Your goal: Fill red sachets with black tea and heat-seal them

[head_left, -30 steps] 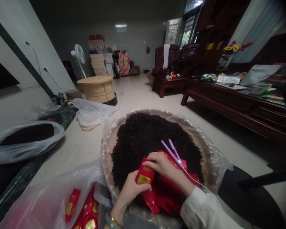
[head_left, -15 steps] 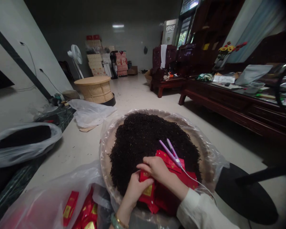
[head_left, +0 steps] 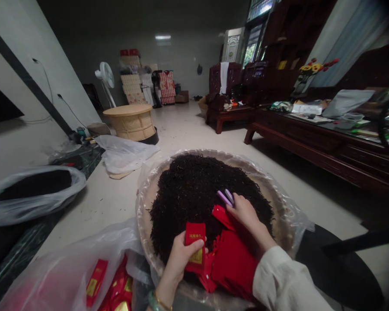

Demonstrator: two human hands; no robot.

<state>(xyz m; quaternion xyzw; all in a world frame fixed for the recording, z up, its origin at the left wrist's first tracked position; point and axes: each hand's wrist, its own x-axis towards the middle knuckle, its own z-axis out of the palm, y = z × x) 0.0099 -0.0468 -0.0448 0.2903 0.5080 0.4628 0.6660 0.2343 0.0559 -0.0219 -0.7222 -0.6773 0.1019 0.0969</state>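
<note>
Pale floor [head_left: 181, 129] around tray [head_left: 145, 207]; red pouches [head_left: 235, 263] partly cover dark leaves [head_left: 194, 190]

At the near edge of a round tray [head_left: 277, 201] heaped with dark loose leaves [head_left: 194, 194], the left hand [head_left: 179, 255] holds a gold-lettered red packet [head_left: 195, 230]. The right hand [head_left: 246, 214] grips a purple two-armed tool [head_left: 224, 198] beside red pouches [head_left: 231, 263] piled toward the near right edge. Off the near left edge, a plastic bag [head_left: 65, 259] holds other red packets [head_left: 96, 283].
</note>
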